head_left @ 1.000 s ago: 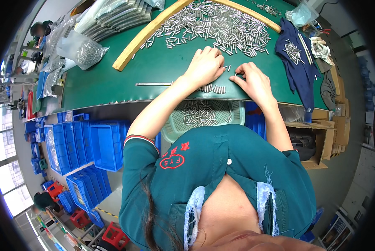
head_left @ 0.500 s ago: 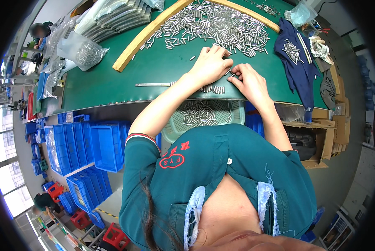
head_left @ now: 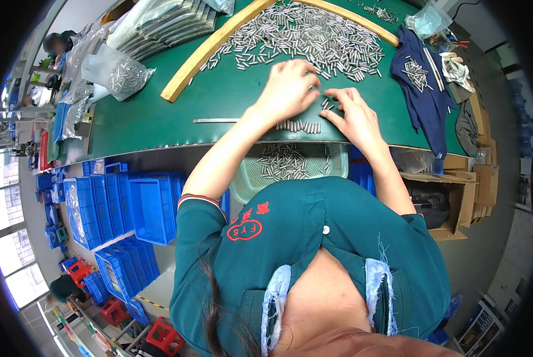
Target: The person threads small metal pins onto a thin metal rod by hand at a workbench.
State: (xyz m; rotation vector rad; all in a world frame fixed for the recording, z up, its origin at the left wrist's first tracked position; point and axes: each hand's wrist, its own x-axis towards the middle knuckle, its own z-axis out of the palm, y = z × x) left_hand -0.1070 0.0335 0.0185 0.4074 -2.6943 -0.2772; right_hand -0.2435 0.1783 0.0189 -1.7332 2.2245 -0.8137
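Note:
Small silvery metal pins lie in a large pile [head_left: 314, 38] at the far middle of the green table. In front of the pile my left hand [head_left: 287, 92] hovers with its fingers loosely curled and apart, slightly blurred; no held pin can be made out. To its right my right hand [head_left: 355, 116] is open, thumb and forefinger spread around a few loose pins [head_left: 327, 105] on the table. Closer to the front edge is a row of side-by-side pins [head_left: 302, 127], partly hidden by my left wrist. A flat metal strip [head_left: 216, 121] extends left from behind that wrist.
Wooden bars [head_left: 210, 53] border the pile. Below the table edge, a pale green basket [head_left: 248, 184] holds more pins. At left is a clear bag of pins [head_left: 120, 74]; at right, a dark blue cloth [head_left: 421, 110] with pins on it. Blue crates [head_left: 150, 205] stand lower left.
My left hand has drawn back a little to the left, away from my right hand. My right thumb and forefinger have spread apart, uncovering the loose pins between them.

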